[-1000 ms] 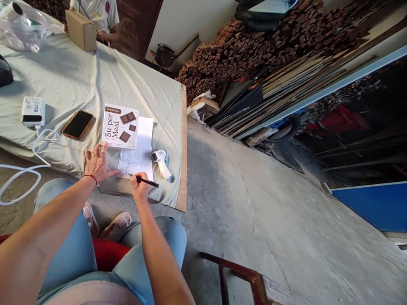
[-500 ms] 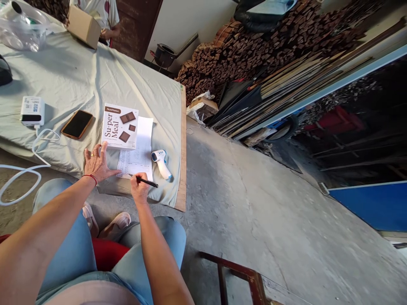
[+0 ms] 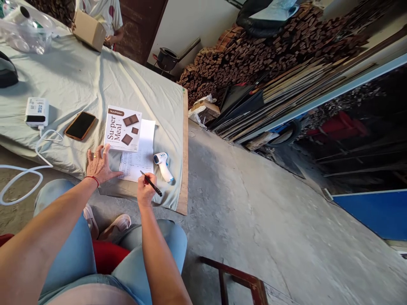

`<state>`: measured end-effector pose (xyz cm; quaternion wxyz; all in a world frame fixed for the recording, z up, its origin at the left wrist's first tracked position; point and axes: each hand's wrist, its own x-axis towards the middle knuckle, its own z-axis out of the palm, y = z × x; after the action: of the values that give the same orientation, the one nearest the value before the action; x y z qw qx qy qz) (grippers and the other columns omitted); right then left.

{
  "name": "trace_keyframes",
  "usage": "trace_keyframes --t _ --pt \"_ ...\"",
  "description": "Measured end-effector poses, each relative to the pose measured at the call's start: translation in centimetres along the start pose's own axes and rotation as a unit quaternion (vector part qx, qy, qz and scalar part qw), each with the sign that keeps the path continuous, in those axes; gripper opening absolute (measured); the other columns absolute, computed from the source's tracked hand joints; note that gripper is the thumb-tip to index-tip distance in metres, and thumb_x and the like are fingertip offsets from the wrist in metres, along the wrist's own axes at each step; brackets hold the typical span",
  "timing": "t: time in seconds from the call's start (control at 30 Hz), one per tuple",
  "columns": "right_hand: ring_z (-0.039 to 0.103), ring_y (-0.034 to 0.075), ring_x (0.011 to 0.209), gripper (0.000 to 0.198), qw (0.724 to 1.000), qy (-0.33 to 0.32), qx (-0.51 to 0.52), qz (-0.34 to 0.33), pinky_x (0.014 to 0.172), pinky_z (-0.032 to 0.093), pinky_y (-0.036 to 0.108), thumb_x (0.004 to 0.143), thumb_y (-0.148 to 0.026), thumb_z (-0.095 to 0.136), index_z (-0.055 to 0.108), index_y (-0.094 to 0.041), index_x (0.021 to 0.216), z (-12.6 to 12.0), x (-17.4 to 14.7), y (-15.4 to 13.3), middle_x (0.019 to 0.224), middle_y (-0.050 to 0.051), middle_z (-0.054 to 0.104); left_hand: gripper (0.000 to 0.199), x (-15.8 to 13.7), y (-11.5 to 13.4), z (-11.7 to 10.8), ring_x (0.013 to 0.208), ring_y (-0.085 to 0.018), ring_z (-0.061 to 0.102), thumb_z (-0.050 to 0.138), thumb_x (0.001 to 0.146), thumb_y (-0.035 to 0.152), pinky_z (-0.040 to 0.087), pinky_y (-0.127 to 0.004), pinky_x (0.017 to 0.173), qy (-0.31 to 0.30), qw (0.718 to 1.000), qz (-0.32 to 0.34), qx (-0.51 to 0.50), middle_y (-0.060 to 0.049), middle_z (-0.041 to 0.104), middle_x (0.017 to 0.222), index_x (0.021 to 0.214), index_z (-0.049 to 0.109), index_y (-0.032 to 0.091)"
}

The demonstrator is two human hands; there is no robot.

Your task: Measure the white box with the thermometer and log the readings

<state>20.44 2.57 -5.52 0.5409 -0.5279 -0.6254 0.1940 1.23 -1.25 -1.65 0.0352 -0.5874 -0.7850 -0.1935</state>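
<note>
My right hand grips a black pen, its tip over the lower right part of a white paper covered with writing. My left hand lies spread on the cloth, thumb at the paper's lower left edge and fingertips by the near corner of a white "Su-per Meal" box. That box covers the upper left of the paper. Just right of the paper rests a white and blue infrared thermometer. A phone in an orange-edged case lies left of the box.
On the cloth-covered table a white device with a cable stands at left. Across it, a person holds a cardboard box near a clear plastic bag. A wooden stool stands at lower right.
My right hand has moved right along the paper with the pen, which now points more steeply up the page. My left hand keeps its place. The whole view has shifted slightly.
</note>
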Motion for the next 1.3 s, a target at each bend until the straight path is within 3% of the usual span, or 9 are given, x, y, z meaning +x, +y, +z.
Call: trace_keyframes --t 0.1,0.3,0.43,0.53,0.63,0.73,0.83,1.0,1.3 --pt "0.054 0.014 0.083 0.019 0.991 -0.040 -0.124 0.001 0.083 0.040 0.026 0.082 -0.024 0.048 0.062 -0.014 0.091 -0.6 2.8 -0.7 0.091 0.007 0.063 0.121 0.0 -0.3 0.5 0.145 -0.033 0.024 0.071 0.062 0.069 0.004 -0.057 0.118 0.008 1.000 -0.002 -0.002 -0.025 0.030 0.151 0.153 0.017 0.010" --pt "0.052 0.021 0.102 0.026 0.914 -0.252 -0.316 -0.018 0.097 0.035 0.035 0.082 -0.014 0.051 0.069 -0.014 0.100 -0.7 6.5 -2.3 0.103 0.012 0.062 0.126 0.0 -0.4 0.6 0.146 -0.033 0.023 0.074 0.057 0.071 0.004 -0.057 0.119 0.012 1.000 -0.006 -0.005 -0.023 0.030 0.153 0.154 0.019 0.011" --pt "0.048 0.024 0.115 0.040 0.924 -0.200 -0.327 -0.001 0.101 0.034 0.037 0.085 -0.021 0.052 0.063 -0.019 0.124 -1.2 7.0 -2.0 0.124 0.013 0.055 0.124 -0.2 -0.3 0.4 0.146 -0.032 0.024 0.072 0.060 0.071 0.005 -0.058 0.119 0.000 1.000 -0.007 -0.002 -0.024 0.031 0.152 0.154 0.019 0.009" --pt "0.041 0.031 0.126 0.056 0.921 -0.128 -0.355 0.099 0.104 0.033 0.042 0.083 -0.033 0.059 0.053 -0.015 0.136 -2.6 8.1 -0.8 0.137 0.017 0.045 0.125 -0.2 -0.3 0.1 0.147 -0.031 0.023 0.074 0.060 0.070 0.005 -0.058 0.119 -0.003 1.000 -0.009 -0.002 -0.024 0.030 0.152 0.154 0.019 0.009" --pt "0.045 0.033 0.125 0.059 0.894 -0.206 -0.354 0.183 0.104 0.035 0.042 0.084 -0.038 0.058 0.051 -0.011 0.136 -4.0 9.2 0.4 0.132 0.021 0.050 0.126 -0.2 -0.2 0.0 0.147 -0.031 0.023 0.078 0.058 0.066 0.005 -0.057 0.119 -0.006 1.000 -0.014 -0.004 -0.024 0.029 0.152 0.154 0.020 0.009" --pt "0.054 0.027 0.114 0.051 0.925 -0.211 -0.242 0.203 0.098 0.040 0.036 0.084 -0.034 0.055 0.055 -0.009 0.128 -4.1 9.4 0.3 0.122 0.019 0.057 0.127 -0.2 -0.1 0.0 0.147 -0.031 0.022 0.079 0.057 0.066 0.004 -0.057 0.119 -0.008 1.000 -0.014 -0.005 -0.023 0.028 0.153 0.154 0.019 0.009" --pt "0.057 0.016 0.086 0.053 0.962 -0.142 0.021 0.230 0.079 0.045 0.028 0.081 -0.040 0.054 0.053 -0.009 0.125 -2.4 8.3 -1.6 0.102 0.011 0.062 0.127 -0.2 -0.3 0.2 0.147 -0.031 0.022 0.077 0.058 0.068 0.004 -0.057 0.120 -0.010 1.000 -0.009 -0.002 -0.022 0.029 0.153 0.154 0.019 0.009" --pt "0.043 0.007 0.058 0.059 0.885 -0.175 0.339 0.268 0.055 0.035 0.021 0.072 -0.071 0.055 0.056 -0.012 0.081 1.9 5.4 -6.4 0.065 0.002 0.051 0.126 -0.1 -0.4 0.3 0.144 -0.033 0.027 0.077 0.057 0.068 0.007 -0.057 0.120 -0.003 1.000 -0.014 0.000 -0.023 0.032 0.152 0.153 0.021 0.009" --pt "0.039 0.004 0.048 0.068 0.827 -0.240 0.373 0.345 0.044 0.033 0.020 0.045 -0.073 0.073 0.048 -0.016 0.072 3.9 4.1 -9.6 0.058 -0.005 0.045 0.120 0.0 -0.2 0.3 0.145 -0.032 0.027 0.075 0.059 0.065 0.010 -0.057 0.120 -0.004 1.000 -0.017 -0.002 -0.023 0.033 0.151 0.152 0.025 0.009"
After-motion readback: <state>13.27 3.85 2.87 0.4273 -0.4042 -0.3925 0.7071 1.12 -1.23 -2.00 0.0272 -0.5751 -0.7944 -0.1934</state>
